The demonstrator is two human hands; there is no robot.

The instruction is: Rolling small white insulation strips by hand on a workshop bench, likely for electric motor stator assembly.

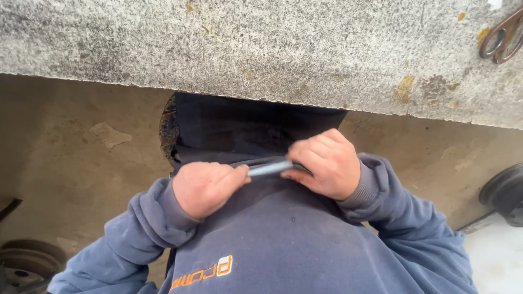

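Observation:
My left hand [204,187] and my right hand [325,161] are held close to my belly, both closed on one small grey, bar-shaped tool [268,166] that runs between them. The left thumb presses on its left end; the right fingers wrap over its right end. What kind of tool it is cannot be told, since the hands hide most of it. Both arms wear blue-grey sweatshirt sleeves [152,215]. The hands sit just below the front edge of a rough speckled concrete worktop [234,49].
A pair of rusty scissors [502,37] lies on the worktop at the far right. Below, on the dirty floor, a dark round metal disc [24,264] sits at lower left and a black round object [505,191] at right.

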